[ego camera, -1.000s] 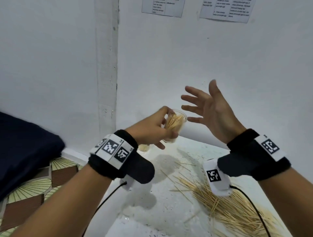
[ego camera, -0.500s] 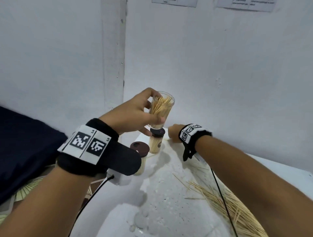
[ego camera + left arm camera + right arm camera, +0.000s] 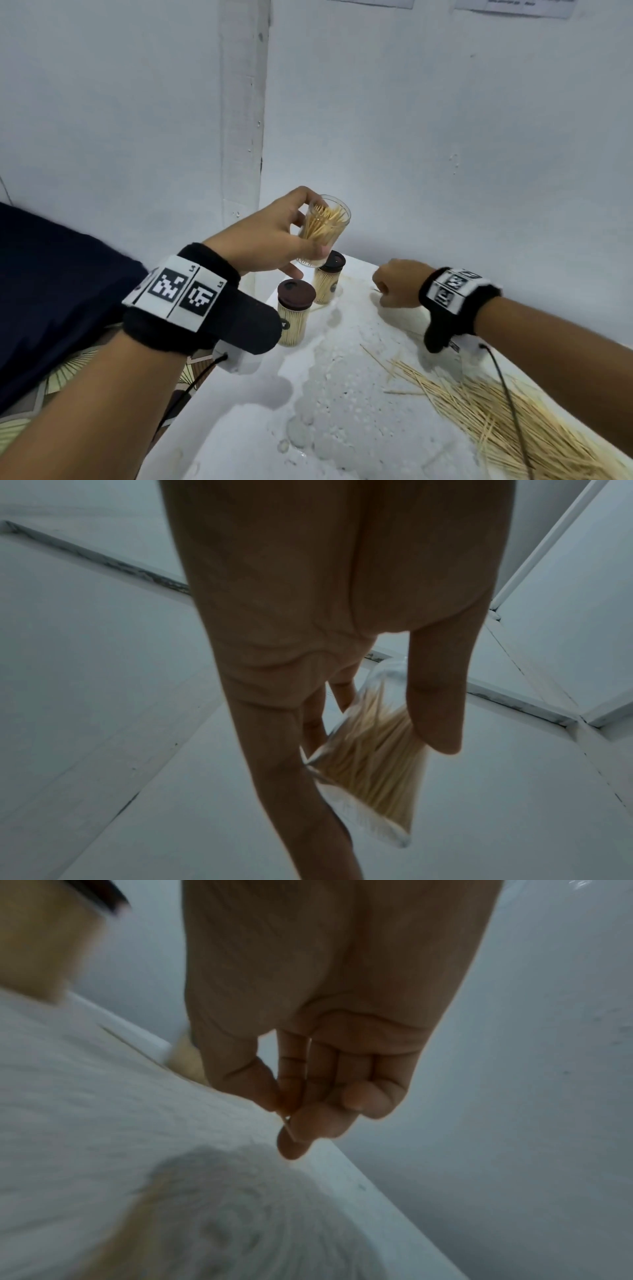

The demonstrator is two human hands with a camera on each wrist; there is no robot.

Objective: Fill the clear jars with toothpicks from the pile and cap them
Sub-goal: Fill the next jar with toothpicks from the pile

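The toothpicks [image 3: 507, 421] in the pile are showing pale straw yellow against the speckled white desk [image 3: 342, 404]. The open jar [image 3: 323, 229] is looking clear, its contents the same yellow. Two capped jars [image 3: 294, 315] are wearing dark brown lids. Both wristbands [image 3: 178, 301] are showing black with white black-patterned square tags. The walls are appearing pale blue-white.

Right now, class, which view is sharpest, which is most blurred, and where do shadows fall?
Head view: sharpest, soft shadows on the white table under the left hand. Left wrist view: dim, jar slightly soft. Right wrist view: most blurred, table smeared, right hand dark.
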